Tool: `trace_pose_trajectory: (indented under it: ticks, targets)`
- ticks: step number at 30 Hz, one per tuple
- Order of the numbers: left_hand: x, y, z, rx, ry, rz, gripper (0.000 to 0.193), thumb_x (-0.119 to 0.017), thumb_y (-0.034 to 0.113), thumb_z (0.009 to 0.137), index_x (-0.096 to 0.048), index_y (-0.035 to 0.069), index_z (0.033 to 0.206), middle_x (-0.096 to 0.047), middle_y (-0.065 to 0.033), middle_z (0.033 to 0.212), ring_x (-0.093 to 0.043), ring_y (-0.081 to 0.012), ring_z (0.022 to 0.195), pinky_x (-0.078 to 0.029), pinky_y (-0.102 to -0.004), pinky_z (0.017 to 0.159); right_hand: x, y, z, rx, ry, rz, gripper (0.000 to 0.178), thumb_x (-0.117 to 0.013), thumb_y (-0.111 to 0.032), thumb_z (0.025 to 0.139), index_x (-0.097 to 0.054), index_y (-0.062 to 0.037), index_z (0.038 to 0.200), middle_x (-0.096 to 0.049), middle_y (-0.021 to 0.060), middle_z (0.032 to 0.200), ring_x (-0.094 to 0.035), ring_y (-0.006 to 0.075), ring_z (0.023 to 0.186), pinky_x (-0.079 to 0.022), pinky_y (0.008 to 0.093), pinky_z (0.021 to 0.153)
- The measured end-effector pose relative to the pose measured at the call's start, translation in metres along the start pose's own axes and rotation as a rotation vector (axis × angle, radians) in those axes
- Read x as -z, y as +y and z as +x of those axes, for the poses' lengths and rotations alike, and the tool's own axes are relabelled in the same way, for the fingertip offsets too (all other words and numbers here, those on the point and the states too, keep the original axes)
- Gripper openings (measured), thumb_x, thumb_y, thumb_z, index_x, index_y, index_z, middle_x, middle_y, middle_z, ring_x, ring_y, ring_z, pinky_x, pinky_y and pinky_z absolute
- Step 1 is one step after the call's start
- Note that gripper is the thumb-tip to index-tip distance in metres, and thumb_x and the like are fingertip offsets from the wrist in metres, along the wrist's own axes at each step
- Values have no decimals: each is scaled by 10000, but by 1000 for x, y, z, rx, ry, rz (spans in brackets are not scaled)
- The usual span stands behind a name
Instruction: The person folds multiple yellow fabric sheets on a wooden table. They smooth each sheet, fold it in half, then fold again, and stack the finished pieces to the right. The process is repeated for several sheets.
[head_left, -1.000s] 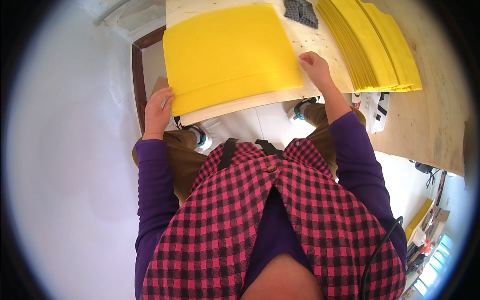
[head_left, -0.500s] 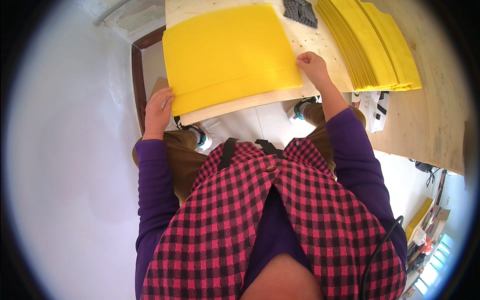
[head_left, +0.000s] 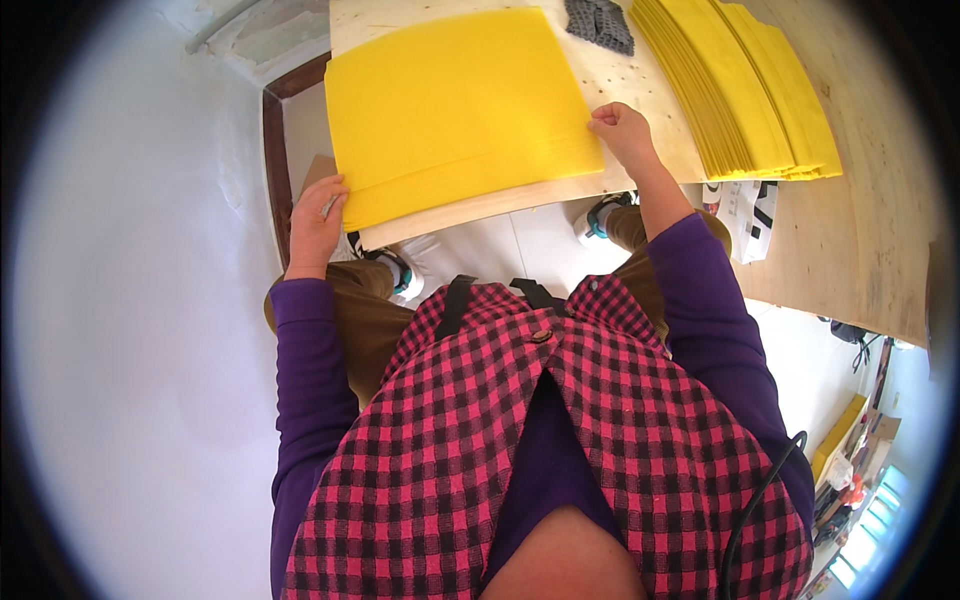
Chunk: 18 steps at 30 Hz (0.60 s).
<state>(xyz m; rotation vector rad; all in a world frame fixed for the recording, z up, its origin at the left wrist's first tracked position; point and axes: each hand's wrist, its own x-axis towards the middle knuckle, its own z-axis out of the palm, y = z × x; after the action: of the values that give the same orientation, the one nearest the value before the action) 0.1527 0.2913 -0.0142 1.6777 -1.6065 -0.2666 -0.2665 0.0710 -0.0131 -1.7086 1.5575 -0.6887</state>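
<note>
A wide yellow sheet [head_left: 455, 105], thin and felt-like, lies flat on the pale wooden table [head_left: 510, 198]. A crease or fold line runs along its near side. At its near left corner, my left hand [head_left: 317, 228] is closed with thumb and fingers on the edge. My right hand [head_left: 628, 138] pinches the right edge partway up, fingertips pressed together. Whether the sheet is one layer or several cannot be made out.
Stacks of folded yellow sheets [head_left: 715, 90] fan out on the table at the right. Between them and the flat sheet, toward the back, lies a grey knitted cloth [head_left: 600, 25]. A white printed bag [head_left: 740, 215] is below the table edge. A white wall [head_left: 150, 300] rises at the left.
My right hand has shifted very slightly left, along with the sheet's right edge. My left hand stays in place at the corner.
</note>
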Motion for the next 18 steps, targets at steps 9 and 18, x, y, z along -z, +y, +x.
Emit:
trace_pose_trajectory:
  ticks: [9, 18]
  targets:
    - [0, 0, 0, 4, -2, -18, 121, -650, -8, 821, -653, 17, 940, -665, -133, 1088, -623, -290, 1027, -483, -341, 894, 2, 3, -2, -28, 6, 44, 192, -717, -128, 764, -678, -50, 935, -658, 33, 837, -608, 131, 753, -498, 263, 693]
    - [0, -2, -1, 9, -12, -8, 124, -651, 3, 825, -651, 24, 947, -662, -128, 1095, -621, -290, 1024, -483, -341, 890, 10, -10, -13, 65, 10, -23, 207, -691, -126, 792, -685, -45, 982, -670, 51, 887, -613, 147, 796, -502, 281, 723]
